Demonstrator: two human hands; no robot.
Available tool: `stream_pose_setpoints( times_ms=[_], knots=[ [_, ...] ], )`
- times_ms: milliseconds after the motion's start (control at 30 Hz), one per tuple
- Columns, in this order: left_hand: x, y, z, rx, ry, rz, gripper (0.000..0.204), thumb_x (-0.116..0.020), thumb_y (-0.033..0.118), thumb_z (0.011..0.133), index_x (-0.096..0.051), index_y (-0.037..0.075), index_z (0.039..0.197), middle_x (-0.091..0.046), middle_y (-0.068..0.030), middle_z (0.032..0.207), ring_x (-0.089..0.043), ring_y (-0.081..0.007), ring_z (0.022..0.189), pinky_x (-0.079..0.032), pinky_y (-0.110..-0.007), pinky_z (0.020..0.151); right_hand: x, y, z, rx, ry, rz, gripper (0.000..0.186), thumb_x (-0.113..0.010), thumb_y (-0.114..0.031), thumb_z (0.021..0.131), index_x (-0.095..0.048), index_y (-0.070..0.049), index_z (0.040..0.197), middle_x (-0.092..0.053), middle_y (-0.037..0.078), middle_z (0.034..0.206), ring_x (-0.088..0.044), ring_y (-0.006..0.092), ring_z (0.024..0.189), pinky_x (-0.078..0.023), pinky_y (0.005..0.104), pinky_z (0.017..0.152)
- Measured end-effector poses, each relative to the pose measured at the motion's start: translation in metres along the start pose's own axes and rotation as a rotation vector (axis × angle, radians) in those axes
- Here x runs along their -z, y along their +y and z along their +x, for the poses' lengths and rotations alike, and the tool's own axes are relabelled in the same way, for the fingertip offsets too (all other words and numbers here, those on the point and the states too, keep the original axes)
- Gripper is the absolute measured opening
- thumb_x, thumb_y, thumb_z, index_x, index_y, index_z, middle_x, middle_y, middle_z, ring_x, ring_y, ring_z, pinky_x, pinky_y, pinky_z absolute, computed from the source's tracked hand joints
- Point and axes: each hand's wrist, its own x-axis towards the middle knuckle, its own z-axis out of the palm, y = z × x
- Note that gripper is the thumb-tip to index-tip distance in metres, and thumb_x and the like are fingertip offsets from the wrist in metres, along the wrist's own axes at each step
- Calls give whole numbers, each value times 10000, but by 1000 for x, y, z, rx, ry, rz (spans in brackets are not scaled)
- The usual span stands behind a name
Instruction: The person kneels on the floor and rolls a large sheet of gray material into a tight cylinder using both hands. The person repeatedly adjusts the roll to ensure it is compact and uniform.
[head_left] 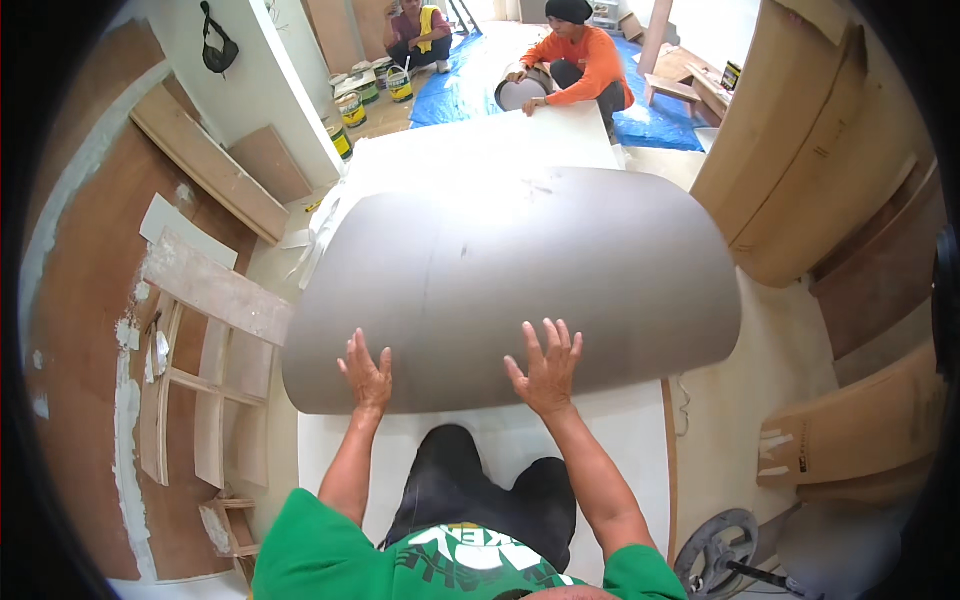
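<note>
A wide grey-brown sheet (520, 275), curled over like a half roll, lies across in front of my knees. My left hand (368, 377) rests on its near side, fingers spread and palm down. Farther right, my right hand (547, 368) lies on the same sheet, also with its fingers stretched out. The sheet sits on a long white panel (635, 440) that runs under my legs and reaches forward. At the far end, a person in an orange top (590, 65) crouches with a hand on the panel's edge, beside a smaller rolled sheet (522, 95).
A wooden frame (215, 385) leans at the left. Tall brown cardboard (790, 140) stands at the right, above a flat box (850, 425) and a round grey wheel (718, 550). Paint cans (352, 108) and a blue tarp (440, 95) lie farther off, near another crouching person (420, 30).
</note>
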Motion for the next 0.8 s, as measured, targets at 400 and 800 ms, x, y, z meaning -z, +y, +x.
stream_pose_setpoints(
  times_ms=[400, 800],
  knots=[
    [-20, 44, -49, -34, -212, 15, 686, -496, 506, 1020, -335, 132, 1572, -248, -136, 1653, -213, -357, 1527, -145, -677, 1183, 9, 34, -121, -40, -422, -48, 878, -776, -474, 804, -423, -82, 1506, -380, 185, 1511, -321, 421, 1416, -252, 637, 1121],
    [25, -16, -167, -461, -156, 116, 813, -687, 417, 913, -316, 110, 1568, -351, -111, 1589, -289, -328, 1489, -207, -691, 1151, 22, -5, -92, -151, -253, -216, 798, -651, -492, 903, -382, -97, 1543, -383, 226, 1526, -333, 445, 1413, -230, 616, 1161]
  ],
)
